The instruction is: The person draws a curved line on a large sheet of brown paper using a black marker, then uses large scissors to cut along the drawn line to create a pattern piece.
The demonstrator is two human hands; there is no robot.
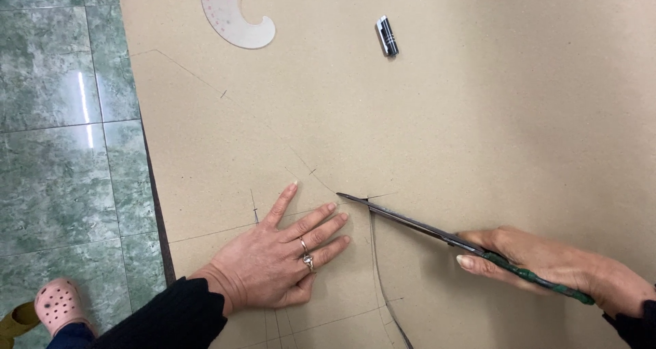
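Two hands: left flat on brown paper, right gripping scissors.

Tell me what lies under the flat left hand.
The left hand presses flat on the large brown pattern paper, over thin pencil lines. What those lines do beneath the palm is hidden.

Running down the left side — green marbled floor tiles, polished, split by thin dark grout lines. Catching a ceiling light as a bright white streak on the glossy surface. Meeting a dark table edge, slanting from top to bottom. Showing no walls or windows — only floor and that edge.
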